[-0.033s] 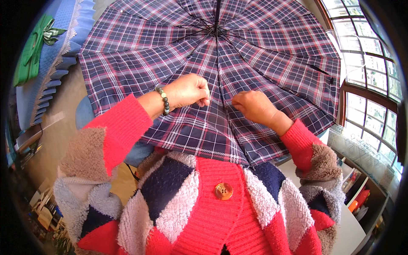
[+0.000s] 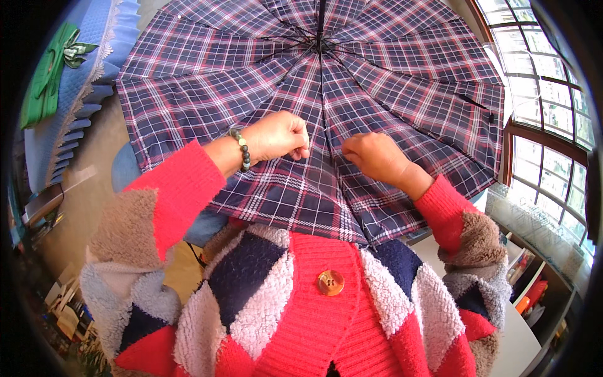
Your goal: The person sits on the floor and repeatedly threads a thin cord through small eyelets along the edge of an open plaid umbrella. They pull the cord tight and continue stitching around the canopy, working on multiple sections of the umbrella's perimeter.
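Observation:
An opened plaid umbrella (image 2: 207, 100) in navy, red and white lies spread before me, its inner side with the dark ribs and shaft (image 2: 321, 28) facing up. Over its near panels, my left hand (image 2: 276, 135) is closed, the fingers curled in with thumb and fingertips together. A beaded bracelet (image 2: 242, 151) circles that wrist. Across the near rib (image 2: 325, 125), my right hand (image 2: 377, 157) is closed too, its fingertips pinched and pointing at the left hand. A small gap parts the two hands. Whatever either pinch holds is too small or hidden to make out.
At the far left, a green bag-like item (image 2: 47, 81) with a bow rests on a blue quilted cover (image 2: 94, 69) with ruffled edges. Barred windows (image 2: 540, 94) stand on the right. Below them are a white surface (image 2: 502, 327) and shelves (image 2: 534, 283) holding small items.

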`<state>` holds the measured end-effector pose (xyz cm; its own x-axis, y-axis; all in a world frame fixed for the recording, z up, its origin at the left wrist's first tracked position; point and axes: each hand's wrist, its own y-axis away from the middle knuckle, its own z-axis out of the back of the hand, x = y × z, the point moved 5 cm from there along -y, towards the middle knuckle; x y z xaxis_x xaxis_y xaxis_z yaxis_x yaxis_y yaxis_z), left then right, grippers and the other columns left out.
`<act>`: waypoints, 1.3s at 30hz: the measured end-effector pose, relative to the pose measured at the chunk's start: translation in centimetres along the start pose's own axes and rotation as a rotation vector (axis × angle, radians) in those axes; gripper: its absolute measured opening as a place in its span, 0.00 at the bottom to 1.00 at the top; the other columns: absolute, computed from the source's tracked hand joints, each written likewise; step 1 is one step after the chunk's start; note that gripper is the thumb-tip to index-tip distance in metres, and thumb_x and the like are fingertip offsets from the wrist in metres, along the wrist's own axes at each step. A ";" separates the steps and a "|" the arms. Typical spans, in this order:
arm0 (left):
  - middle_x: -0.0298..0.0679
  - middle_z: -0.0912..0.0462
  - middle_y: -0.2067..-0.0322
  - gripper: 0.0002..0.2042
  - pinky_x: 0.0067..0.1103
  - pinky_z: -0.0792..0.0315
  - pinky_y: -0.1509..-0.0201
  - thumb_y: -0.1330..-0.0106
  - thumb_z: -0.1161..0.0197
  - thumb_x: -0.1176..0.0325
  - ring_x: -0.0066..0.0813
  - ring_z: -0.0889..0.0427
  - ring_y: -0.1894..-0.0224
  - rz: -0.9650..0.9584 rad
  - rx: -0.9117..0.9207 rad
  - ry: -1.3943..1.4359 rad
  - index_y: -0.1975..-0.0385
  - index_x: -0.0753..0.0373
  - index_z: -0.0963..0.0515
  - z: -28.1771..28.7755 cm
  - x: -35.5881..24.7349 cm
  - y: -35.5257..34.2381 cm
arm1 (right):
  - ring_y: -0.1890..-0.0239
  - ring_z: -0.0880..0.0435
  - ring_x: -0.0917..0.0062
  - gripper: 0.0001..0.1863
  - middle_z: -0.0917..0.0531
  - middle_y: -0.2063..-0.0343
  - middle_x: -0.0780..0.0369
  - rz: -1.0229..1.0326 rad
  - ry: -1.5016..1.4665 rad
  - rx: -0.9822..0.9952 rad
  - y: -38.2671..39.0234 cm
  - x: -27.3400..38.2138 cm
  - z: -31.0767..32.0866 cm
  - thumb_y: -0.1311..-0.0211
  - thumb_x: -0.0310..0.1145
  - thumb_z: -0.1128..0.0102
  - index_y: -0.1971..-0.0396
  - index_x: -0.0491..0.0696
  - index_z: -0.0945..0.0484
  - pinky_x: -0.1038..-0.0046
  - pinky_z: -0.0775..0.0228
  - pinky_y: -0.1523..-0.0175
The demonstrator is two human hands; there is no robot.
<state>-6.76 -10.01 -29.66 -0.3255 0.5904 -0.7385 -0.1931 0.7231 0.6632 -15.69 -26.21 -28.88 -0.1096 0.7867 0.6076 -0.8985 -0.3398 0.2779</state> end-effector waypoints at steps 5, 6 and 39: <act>0.42 0.18 0.72 0.06 0.17 0.25 0.66 0.40 0.47 0.75 0.23 0.18 0.71 0.100 -0.025 -0.003 0.76 0.68 0.24 -0.4 2.2 -0.1 | 0.71 0.20 0.60 0.07 0.20 0.78 0.56 -0.017 0.016 -0.012 -0.9 0.5 1.4 0.46 0.33 0.48 0.78 0.48 0.23 0.61 0.28 0.65; 0.43 0.17 0.71 0.06 0.16 0.24 0.67 0.41 0.47 0.75 0.24 0.18 0.71 0.128 -0.028 0.033 0.74 0.68 0.24 -0.4 2.3 -0.3 | 0.71 0.20 0.60 0.07 0.20 0.78 0.56 -0.034 0.007 -0.018 -1.1 0.5 1.9 0.46 0.33 0.48 0.78 0.48 0.24 0.61 0.28 0.65; 0.39 0.18 0.79 0.10 0.15 0.26 0.62 0.33 0.50 0.69 0.21 0.18 0.73 -0.726 -0.263 0.299 0.68 0.67 0.24 6.9 -12.1 4.7 | 0.77 0.20 0.60 0.11 0.19 0.80 0.56 -0.359 -0.108 0.127 -1.3 0.9 -0.2 0.50 0.38 0.41 0.79 0.46 0.20 0.66 0.27 0.65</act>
<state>2.62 -11.26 -18.43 -0.2612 -0.1382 -0.9554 -0.6485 0.7582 0.0677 -14.69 -25.02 -28.84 0.2538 0.8107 0.5276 -0.8108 -0.1191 0.5731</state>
